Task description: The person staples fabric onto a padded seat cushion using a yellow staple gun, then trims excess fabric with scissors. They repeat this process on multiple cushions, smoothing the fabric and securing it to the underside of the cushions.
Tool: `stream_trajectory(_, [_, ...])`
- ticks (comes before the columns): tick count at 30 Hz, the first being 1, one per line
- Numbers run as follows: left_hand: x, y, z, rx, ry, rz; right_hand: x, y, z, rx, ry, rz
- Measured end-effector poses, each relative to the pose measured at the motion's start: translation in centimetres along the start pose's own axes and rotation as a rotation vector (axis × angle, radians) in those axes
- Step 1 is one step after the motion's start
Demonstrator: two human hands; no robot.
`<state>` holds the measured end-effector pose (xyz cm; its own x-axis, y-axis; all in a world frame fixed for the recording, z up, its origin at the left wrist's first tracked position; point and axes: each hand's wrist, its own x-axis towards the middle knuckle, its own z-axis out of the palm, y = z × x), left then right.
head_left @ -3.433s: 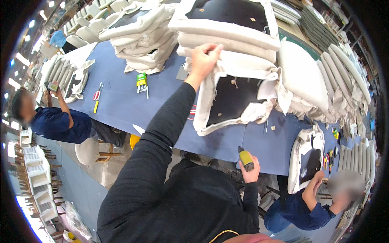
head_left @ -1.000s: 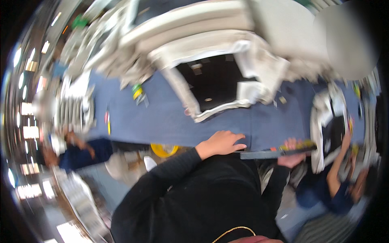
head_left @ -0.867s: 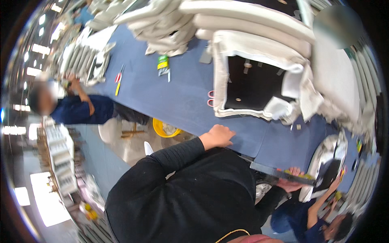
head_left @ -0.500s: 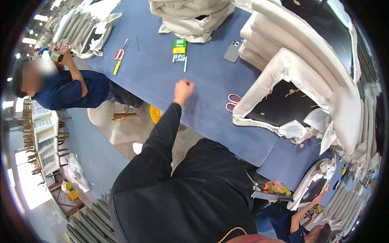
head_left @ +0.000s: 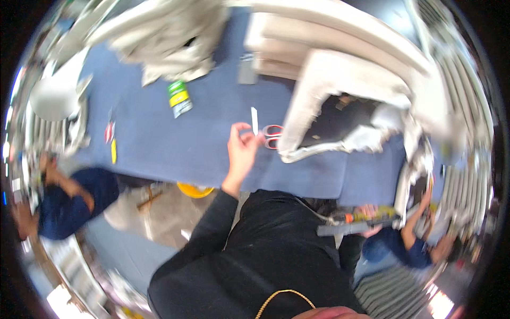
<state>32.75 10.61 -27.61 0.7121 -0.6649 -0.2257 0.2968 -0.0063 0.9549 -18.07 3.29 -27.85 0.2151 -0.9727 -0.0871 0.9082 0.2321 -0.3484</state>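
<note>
from where i stand, the left hand (head_left: 243, 153) is out over the blue table (head_left: 212, 135), thumb and fingertips pinching a white strip (head_left: 254, 120) by its near end. the strip is left of the cushion (head_left: 340, 119) and just beside the scissors (head_left: 272, 137), with the box (head_left: 179, 99) farther left. its long axis runs near to far, the free far end leaning slightly left; whether any of it touches the table i can't tell. i'd judge it very light, thin and stiff, likely to snap if bent, so a soft pinch on its sides suits it. the right hand (head_left: 367, 211) is low at the near right, fingers wrapped around the handle of a gun (head_left: 345, 229), off the near edge of the table. the gun's long grey bar lies roughly left to right, its left end a little nearer the body; blur hides which end is the nose. it looks rigid and far heavier than the strip, best carried by the handle, as here.
</note>
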Motion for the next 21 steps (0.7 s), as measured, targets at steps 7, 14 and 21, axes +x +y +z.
stream_trajectory(7, [-12.8, 11.5, 15.8, 0.433, -0.808, 0.435, 2.8, 6.0, 7.4, -0.155, 0.301, -0.071])
stream_trajectory(14, [-16.4, 11.6, 26.8, 0.727, -0.993, 0.642, 2.9, 6.0, 8.6, -0.249, 0.310, 0.030])
stream_trajectory(21, [-18.6, 9.1, 33.1, 1.034, -0.888, 0.700, 5.8, 2.6, 6.0, -0.122, 0.356, 0.173])
